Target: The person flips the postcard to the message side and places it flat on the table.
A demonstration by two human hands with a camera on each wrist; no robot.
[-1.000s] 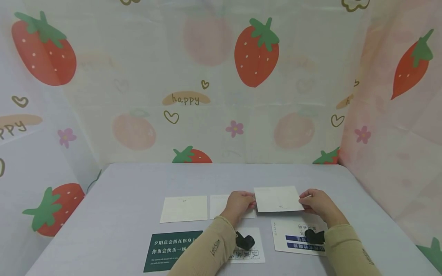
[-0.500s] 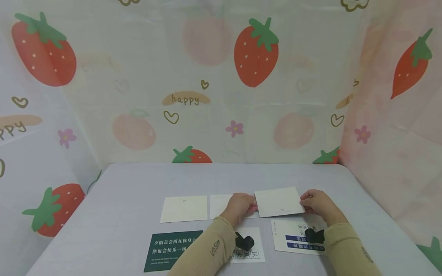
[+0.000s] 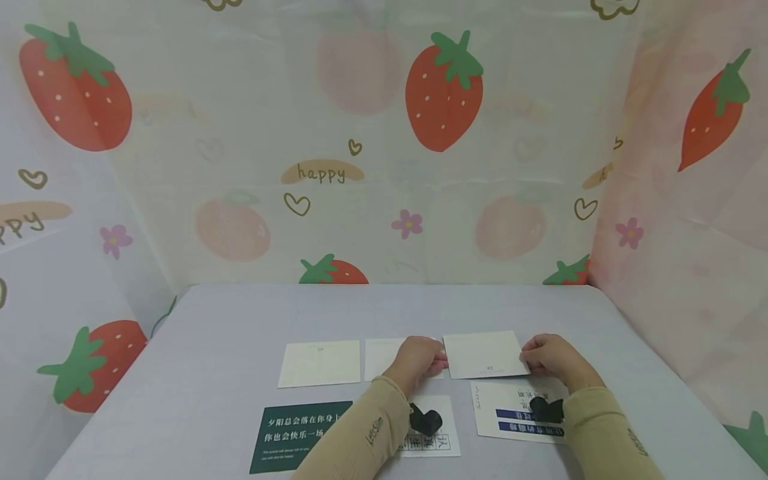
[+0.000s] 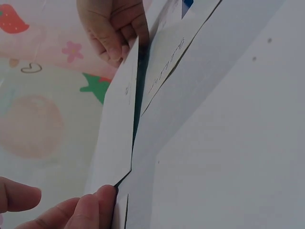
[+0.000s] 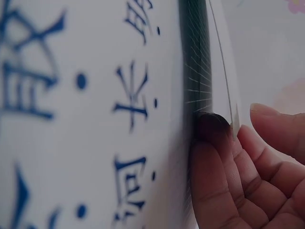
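A cream-white postcard (image 3: 485, 355) lies between my two hands, its dark green underside showing at a narrow angle over the table in the left wrist view. My left hand (image 3: 417, 358) is at its left edge, with fingertips (image 4: 107, 195) touching a corner and the thumb apart. My right hand (image 3: 555, 359) is at the right edge; its fingertips (image 5: 214, 126) are under the card and its thumb stands off the surface. Nearer to me lies a white card with blue bands (image 3: 528, 427), partly hidden by my right wrist.
Two blank-looking cards, one at far left (image 3: 320, 365) and another behind my left hand (image 3: 379, 350), lie in the back row. In front are a green card with white writing (image 3: 294, 440) and a white card with boxed characters (image 3: 447, 440), both partly covered by my left sleeve.
The postcard's near edge has come down toward the table and the card now lies flatter and straighter. My right hand has lowered slightly; my left hand has barely moved.
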